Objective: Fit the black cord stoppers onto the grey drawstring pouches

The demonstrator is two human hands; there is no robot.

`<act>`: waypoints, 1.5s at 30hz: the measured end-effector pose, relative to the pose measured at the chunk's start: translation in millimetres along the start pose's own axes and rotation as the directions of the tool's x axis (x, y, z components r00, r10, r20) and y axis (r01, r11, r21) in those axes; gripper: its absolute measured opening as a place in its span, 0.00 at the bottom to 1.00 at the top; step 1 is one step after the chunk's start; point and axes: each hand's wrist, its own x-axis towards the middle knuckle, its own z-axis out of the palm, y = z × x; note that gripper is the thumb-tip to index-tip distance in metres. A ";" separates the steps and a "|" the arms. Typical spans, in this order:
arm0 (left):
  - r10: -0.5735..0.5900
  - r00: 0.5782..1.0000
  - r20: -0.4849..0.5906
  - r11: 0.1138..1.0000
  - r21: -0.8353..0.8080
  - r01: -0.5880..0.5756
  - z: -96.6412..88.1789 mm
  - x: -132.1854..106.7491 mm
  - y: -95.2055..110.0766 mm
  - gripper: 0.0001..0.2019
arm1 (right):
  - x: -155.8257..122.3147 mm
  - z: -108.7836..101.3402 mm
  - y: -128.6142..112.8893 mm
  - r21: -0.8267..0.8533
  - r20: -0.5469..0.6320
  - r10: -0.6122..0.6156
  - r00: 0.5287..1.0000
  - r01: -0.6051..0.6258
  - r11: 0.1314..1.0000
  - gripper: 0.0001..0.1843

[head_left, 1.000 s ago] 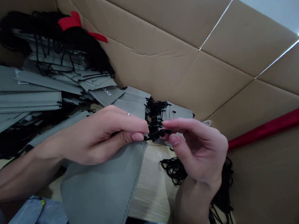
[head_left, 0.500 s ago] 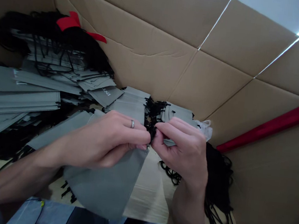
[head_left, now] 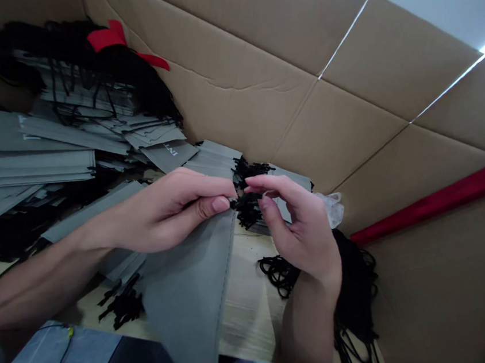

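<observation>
At the far left, stacks of flat grey fabric pieces are lying in overlapping layers, some of them showing white lettering. Above them, a tangled heap of black cords is resting on more grey pieces, with a bright red strip lying across it. Further right, below the left forearm, a cluster of black cord ends is sticking out over the pale wooden desk.

The left hand is pinching the upper corner of a single grey fabric piece between thumb and forefinger. This piece is hanging down in front of the person, over the near side of the desk; it is looking matte and smooth, with a line of stitching running along its straight right edge and its lower part curving softly. Black cord is showing at the pinched corner.

Just beside that corner, the right hand is curving its thumb and forefinger around a gap; whether they are gripping anything, one cannot tell. Beyond the right wrist, a bundle of black cords is lying near the brown cardboard wall.
</observation>
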 end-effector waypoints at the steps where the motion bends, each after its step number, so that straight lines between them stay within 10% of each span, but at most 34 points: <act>1: -0.005 1.000 0.000 1.000 -0.028 0.005 0.4 1.2 -2.5 0.15 | 0.3 0.7 2.6 0.007 0.011 0.002 1.000 -0.002 1.000 0.18; 10: -0.065 0.996 -0.053 0.935 -0.351 0.043 10.8 -4.1 -17.9 0.17 | 2.9 36.1 18.3 0.161 0.231 -0.100 0.968 0.063 0.985 0.31; 16: -0.104 0.990 -0.095 0.791 -0.611 0.025 2.9 -2.6 -13.0 0.25 | 11.3 60.9 45.5 0.230 0.408 -0.046 0.912 -0.054 0.972 0.04; 22: -0.124 0.989 0.076 0.905 -0.401 0.144 -37.2 -5.0 -39.1 0.27 | 6.3 17.1 40.2 0.042 0.114 0.211 0.971 -0.217 0.975 0.06; 24: -0.215 0.977 -0.008 0.974 -0.070 0.214 -32.9 -4.8 -45.6 0.16 | 3.5 11.0 33.0 -0.005 0.011 0.220 0.975 -0.220 0.975 0.09; 26: -0.210 0.976 -0.050 0.967 0.140 0.215 -20.3 -3.5 -48.2 0.26 | 2.5 11.8 25.8 -0.016 -0.034 0.174 0.984 -0.175 0.985 0.11; 33: -0.199 0.980 -0.021 0.944 0.264 0.197 -3.3 -3.8 -43.5 0.09 | 1.0 12.8 18.7 0.017 -0.094 0.160 0.983 -0.159 0.987 0.06; 45: -0.221 0.954 -0.203 0.959 -0.225 0.174 22.1 1.2 -21.1 0.07 | 0.4 22.1 -0.4 0.164 -0.245 0.064 0.967 -0.024 0.986 0.01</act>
